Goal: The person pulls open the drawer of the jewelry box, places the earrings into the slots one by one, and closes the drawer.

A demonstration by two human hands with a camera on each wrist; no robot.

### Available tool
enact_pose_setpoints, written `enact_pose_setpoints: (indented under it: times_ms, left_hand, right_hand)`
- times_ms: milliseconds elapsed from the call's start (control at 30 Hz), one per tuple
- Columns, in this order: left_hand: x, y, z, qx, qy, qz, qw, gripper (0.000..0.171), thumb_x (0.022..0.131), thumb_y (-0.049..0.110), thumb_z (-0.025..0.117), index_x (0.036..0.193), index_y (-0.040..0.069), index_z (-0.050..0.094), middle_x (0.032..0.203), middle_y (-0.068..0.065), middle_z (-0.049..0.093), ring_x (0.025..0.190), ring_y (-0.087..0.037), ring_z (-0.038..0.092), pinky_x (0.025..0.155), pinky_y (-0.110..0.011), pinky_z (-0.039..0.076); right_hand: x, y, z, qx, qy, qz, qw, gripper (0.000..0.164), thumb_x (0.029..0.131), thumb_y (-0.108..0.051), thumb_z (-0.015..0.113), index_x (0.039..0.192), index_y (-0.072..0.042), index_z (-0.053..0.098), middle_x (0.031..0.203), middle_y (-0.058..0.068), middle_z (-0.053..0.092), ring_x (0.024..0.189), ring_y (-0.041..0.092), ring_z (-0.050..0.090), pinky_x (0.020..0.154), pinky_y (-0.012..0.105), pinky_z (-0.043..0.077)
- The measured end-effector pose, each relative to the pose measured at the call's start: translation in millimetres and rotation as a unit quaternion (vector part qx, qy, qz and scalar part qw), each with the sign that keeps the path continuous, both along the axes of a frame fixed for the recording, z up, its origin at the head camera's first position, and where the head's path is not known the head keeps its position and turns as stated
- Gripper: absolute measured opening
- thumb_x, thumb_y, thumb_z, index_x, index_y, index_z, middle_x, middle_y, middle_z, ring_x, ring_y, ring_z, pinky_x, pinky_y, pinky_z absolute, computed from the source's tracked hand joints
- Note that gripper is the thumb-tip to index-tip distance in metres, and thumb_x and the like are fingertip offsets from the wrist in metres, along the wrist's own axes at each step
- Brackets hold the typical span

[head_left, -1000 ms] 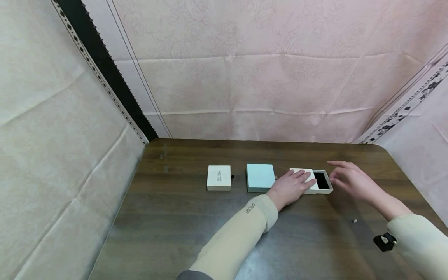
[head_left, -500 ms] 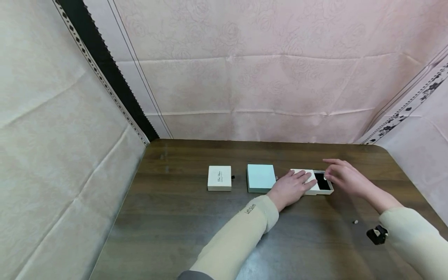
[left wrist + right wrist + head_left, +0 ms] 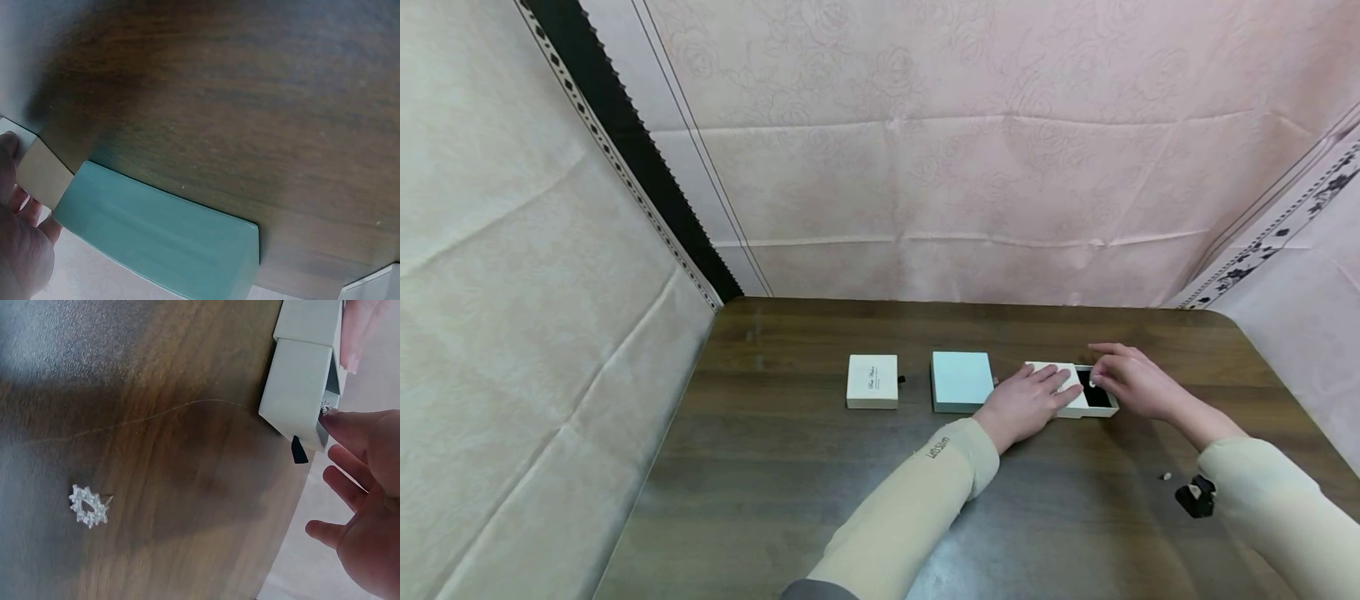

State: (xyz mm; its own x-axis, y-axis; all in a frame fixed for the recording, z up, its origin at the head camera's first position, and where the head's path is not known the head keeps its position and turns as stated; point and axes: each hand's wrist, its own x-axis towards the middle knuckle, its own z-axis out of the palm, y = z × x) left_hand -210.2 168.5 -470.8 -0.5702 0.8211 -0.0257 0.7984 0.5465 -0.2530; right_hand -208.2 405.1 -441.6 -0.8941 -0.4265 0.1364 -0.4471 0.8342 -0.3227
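Note:
My left hand (image 3: 1018, 404) lies over the white sleeve (image 3: 1066, 377) of a small drawer box, fingers spread and resting on its top. Out of the sleeve's right end sticks the white-rimmed, black-lined drawer (image 3: 1097, 397), which has a black pull tab (image 3: 299, 450). Over the drawer's opening my right hand (image 3: 1131, 382) pinches a small sparkling earring (image 3: 325, 407) between thumb and finger; the other fingers are spread apart. A matching jewelled earring (image 3: 88, 506) with a thin post lies on the wooden table, nearer to the person.
A light blue-green box (image 3: 961, 379) stands just left of my left hand. Farther left is a white box (image 3: 872, 382) with dark print and a black tab. Pale patterned cloth (image 3: 985, 175) hangs behind the table (image 3: 790, 483).
My right hand has moved slightly left, from beside the drawer's end to over its opening, with the earring pinched in it. My left hand keeps its place on the sleeve.

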Motion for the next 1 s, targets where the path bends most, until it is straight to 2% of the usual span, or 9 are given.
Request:
enact_pose_setpoints:
  times_ms: [333,800,1000]
  left_hand:
    - [-0.1,-0.8,2.6,-0.004,-0.006,0.002,1.0,0.054,0.119,0.033,0.035,0.171,0.04,0.024,0.177,0.009,0.024,0.162,-0.009,0.024,0.128,-0.03,0.028]
    - [-0.4,0.0,1.4,-0.002,-0.017,0.004,0.9998,0.054,0.119,0.034,0.035,0.171,0.04,0.023,0.177,0.01,0.023,0.162,-0.009,0.022,0.129,-0.03,0.027]
    - [-0.7,0.1,0.0,-0.002,-0.017,0.005,0.9998,0.054,0.119,0.035,0.035,0.171,0.04,0.022,0.177,0.01,0.023,0.163,-0.009,0.021,0.129,-0.03,0.026]
  right_hand:
    - [-3.7,-2.0,0.8,-0.004,-0.048,-0.02,0.999,0.015,0.102,-0.002,0.069,0.089,-0.009,0.074,0.144,0.04,0.054,0.131,0.06,0.049,0.104,0.072,0.037]
    - [-4.1,1.0,-2.8,-0.008,-0.034,-0.023,0.999,0.017,0.102,0.0,0.067,0.088,-0.008,0.073,0.139,0.041,0.057,0.128,0.06,0.051,0.103,0.072,0.038]
    - [-3.4,0.7,-3.1,-0.014,-0.06,-0.038,0.997,0.016,0.104,-0.002,0.065,0.091,-0.006,0.074,0.144,0.041,0.054,0.131,0.062,0.047,0.106,0.074,0.035]
